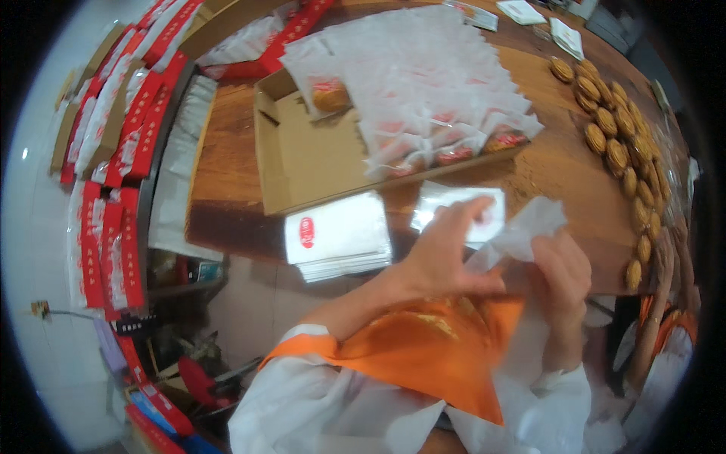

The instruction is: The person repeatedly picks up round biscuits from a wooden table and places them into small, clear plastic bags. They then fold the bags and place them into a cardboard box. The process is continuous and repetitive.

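In my right hand (561,278) is a translucent paper bag (527,227), pinched by its side and blurred by motion. Whether anything is inside that bag cannot be made out. My left hand (448,249), fingers and thumb spread apart, hovers just left of it, over a small pile of white bags (428,207). Left of that pile lies a neat stack of white printed bags (340,232) at the table's near edge. Behind both stands a shallow cardboard tray (312,153), its right part filled with rows of bagged pastries (454,153).
Unwrapped round pastries (607,122) lie heaped along the table's right side. Crumbs (533,176) dot the wooden tabletop (590,227). Red boxes (147,125) are stacked at left. A co-worker's arms (663,284) reach in at far right.
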A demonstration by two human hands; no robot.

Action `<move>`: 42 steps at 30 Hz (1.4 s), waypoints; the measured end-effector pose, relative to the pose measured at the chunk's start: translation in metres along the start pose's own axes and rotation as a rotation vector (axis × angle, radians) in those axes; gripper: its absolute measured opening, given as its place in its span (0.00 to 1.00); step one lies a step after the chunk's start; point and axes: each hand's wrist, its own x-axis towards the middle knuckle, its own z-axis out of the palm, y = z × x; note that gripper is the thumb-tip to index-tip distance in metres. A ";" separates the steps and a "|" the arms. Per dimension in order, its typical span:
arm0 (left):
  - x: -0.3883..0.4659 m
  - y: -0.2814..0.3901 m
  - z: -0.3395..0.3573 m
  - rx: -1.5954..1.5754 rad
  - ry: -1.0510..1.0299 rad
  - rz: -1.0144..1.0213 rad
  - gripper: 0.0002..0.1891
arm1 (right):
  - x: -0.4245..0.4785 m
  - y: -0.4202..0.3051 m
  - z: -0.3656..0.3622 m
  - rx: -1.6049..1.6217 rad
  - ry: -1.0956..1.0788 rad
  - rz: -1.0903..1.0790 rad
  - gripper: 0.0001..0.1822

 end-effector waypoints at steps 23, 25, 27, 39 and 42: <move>0.040 -0.221 -0.232 0.518 0.547 -0.136 0.22 | -0.189 0.115 -0.037 -0.286 0.263 0.958 0.12; 0.033 -0.224 -0.242 0.320 0.465 -0.442 0.25 | -0.237 0.152 -0.069 -0.639 0.250 0.800 0.16; 0.038 -0.222 -0.237 0.335 0.321 -0.492 0.27 | -0.274 0.175 -0.113 -0.920 0.295 0.824 0.21; 0.035 -0.097 -0.190 0.557 0.670 -0.065 0.23 | -0.266 0.204 -0.087 -0.005 0.423 1.196 0.25; 0.031 -0.030 -0.105 0.579 0.533 0.060 0.16 | -0.224 0.168 -0.076 1.209 0.708 1.211 0.24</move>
